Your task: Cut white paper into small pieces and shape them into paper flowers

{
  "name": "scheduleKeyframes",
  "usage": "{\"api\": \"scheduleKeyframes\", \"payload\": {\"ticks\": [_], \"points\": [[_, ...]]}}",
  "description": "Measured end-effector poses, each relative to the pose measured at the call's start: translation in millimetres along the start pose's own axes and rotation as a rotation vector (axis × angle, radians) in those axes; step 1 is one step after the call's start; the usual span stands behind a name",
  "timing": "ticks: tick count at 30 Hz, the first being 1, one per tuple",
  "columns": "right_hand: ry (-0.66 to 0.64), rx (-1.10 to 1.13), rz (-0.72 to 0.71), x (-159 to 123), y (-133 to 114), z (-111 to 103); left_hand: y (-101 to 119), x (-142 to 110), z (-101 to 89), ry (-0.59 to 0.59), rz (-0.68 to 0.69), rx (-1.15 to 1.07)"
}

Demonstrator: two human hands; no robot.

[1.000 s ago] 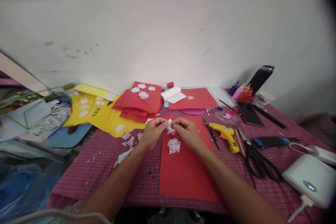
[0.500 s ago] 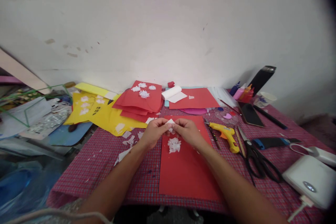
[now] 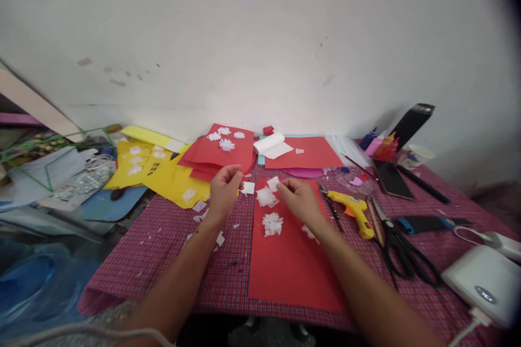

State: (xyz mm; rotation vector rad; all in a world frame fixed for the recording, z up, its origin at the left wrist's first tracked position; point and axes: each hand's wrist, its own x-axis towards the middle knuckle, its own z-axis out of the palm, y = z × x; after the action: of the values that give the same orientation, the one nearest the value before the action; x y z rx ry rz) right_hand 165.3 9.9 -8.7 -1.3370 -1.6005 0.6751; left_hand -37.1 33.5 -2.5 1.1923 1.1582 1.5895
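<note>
My left hand (image 3: 223, 191) pinches a small white piece of paper (image 3: 248, 188) at the left edge of a red sheet (image 3: 293, 276). Between the thumb and fingers of my right hand (image 3: 299, 198) is another white paper piece (image 3: 273, 183), above the sheet's upper part. Below and between the hands, a loose heap of thin white paper pieces (image 3: 266, 197) lies on the red sheet. Nearer to me sits a ruffled white paper flower (image 3: 272, 224). More white petals (image 3: 310, 233) show partly behind my right wrist.
Red sheets with white flowers (image 3: 227, 145) and yellow painted paper (image 3: 140, 165) lie back left. A white paper roll (image 3: 269, 143) is behind the hands. On the right are a yellow glue gun (image 3: 350, 209), black scissors (image 3: 401, 249), a phone (image 3: 393, 179) and a white box (image 3: 482, 279).
My hands have moved apart, each with a piece of white paper. The heap of white pieces on the red sheet, hidden before, now shows. The view has shifted slightly.
</note>
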Motion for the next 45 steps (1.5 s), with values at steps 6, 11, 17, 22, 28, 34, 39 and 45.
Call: {"api": "scheduleKeyframes", "payload": {"ticks": [6, 11, 17, 22, 28, 34, 39, 45], "points": [[-0.132, -0.136, -0.035, 0.2, 6.7, 12.0, 4.4, 15.3, -22.2, 0.015, 0.118, 0.329], [-0.153, -0.328, 0.042, 5.9, 11.4, 6.7, -2.4, 8.9, -22.2, -0.326, 0.309, 0.898], [-0.098, -0.358, -0.021, -1.2, 7.6, 1.8, -12.7, 0.2, -16.0, -0.403, 0.376, 1.159], [-0.131, -0.369, -0.087, -8.3, 3.3, 6.3, -13.6, 2.3, -16.8, -0.417, 0.395, 1.275], [-0.109, -0.314, -0.106, -7.9, 3.4, 6.1, -7.2, 5.5, -18.5, -0.31, 0.394, 1.23], [-0.065, -0.174, -0.151, -8.9, 0.7, 8.8, 1.1, 8.5, -21.1, -0.255, 0.127, 0.693], [-0.116, 0.15, -0.024, -9.8, -5.7, 13.0, 6.5, -0.7, -12.8, -0.406, -0.191, 0.109], [-0.282, 0.438, 0.105, -10.0, -10.1, 11.5, 7.0, -12.9, -1.0, -0.553, -0.315, -0.013]]}}
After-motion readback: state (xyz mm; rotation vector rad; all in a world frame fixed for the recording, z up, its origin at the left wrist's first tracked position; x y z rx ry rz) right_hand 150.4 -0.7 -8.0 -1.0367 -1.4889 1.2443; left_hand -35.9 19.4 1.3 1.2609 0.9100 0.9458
